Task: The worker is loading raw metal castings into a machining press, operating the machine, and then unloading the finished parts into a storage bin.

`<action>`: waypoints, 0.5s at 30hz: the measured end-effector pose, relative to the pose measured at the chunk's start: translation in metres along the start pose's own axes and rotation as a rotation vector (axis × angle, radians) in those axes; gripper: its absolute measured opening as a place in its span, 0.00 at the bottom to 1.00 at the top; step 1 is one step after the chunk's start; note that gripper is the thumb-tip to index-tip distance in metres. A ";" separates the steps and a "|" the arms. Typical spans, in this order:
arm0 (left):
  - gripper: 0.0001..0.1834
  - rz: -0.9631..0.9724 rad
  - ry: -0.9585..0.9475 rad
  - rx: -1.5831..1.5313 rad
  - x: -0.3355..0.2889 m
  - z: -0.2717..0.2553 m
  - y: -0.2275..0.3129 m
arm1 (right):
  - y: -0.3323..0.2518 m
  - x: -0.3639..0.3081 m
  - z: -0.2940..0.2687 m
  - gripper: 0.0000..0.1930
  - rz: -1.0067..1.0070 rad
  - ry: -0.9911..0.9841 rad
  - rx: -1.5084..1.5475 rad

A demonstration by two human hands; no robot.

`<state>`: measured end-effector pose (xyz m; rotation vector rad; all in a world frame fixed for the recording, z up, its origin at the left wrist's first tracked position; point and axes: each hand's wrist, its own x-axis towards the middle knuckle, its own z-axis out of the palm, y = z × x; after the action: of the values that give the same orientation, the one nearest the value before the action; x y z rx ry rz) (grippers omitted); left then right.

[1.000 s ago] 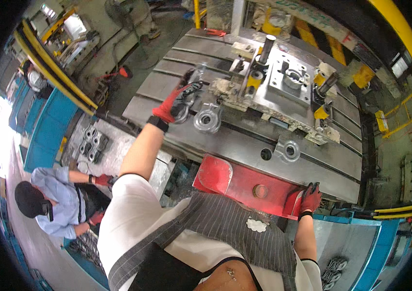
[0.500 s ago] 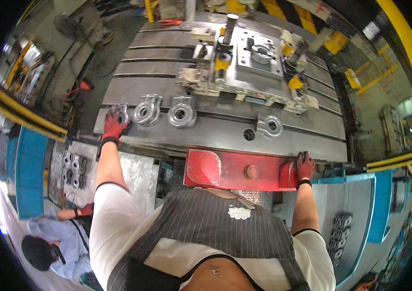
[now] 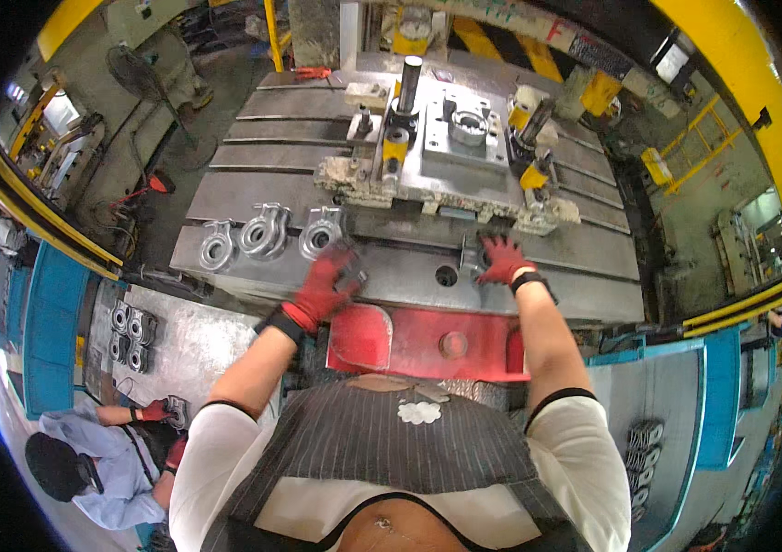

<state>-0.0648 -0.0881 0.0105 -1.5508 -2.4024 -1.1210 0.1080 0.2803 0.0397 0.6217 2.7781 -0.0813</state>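
Note:
My right hand (image 3: 503, 261), in a red glove, covers most of a shiny metal ring bracket (image 3: 472, 257) near the front of the steel press bed (image 3: 391, 267). Its fingers are closed over the bracket, and only the bracket's left flange shows. My left hand (image 3: 325, 287), also red-gloved, is smeared by motion. It hovers by the bed's front edge, just below another ring bracket (image 3: 322, 233); whether it holds anything is unclear. Two similar pieces, a middle ring bracket (image 3: 264, 232) and a leftmost ring bracket (image 3: 218, 246), lie farther left on the bed.
A die set (image 3: 464, 161) with upright guide posts sits on the bed. Closest to me is a red control box (image 3: 428, 340) with a round button. At lower left a co-worker (image 3: 101, 469) handles a metal part beside a table (image 3: 193, 322) bearing several brackets. Slots cross the bed.
My left hand has left the leftmost bracket and moved right. My right hand has left the red box's right end and reached forward onto the right bracket. The co-worker's hand now has a part.

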 end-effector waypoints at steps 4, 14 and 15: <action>0.29 -0.045 -0.129 -0.036 0.004 0.038 0.058 | 0.003 0.017 0.010 0.59 0.028 -0.056 0.023; 0.33 -0.118 -0.234 0.185 0.004 0.054 0.074 | 0.022 0.012 0.004 0.53 -0.147 0.128 0.932; 0.33 -0.118 -0.235 0.195 0.005 0.054 0.075 | 0.022 0.016 -0.005 0.49 -0.202 0.155 1.193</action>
<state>0.0103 -0.0344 0.0129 -1.5720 -2.6907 -0.7273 0.1021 0.3077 0.0394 0.5596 2.6597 -1.8533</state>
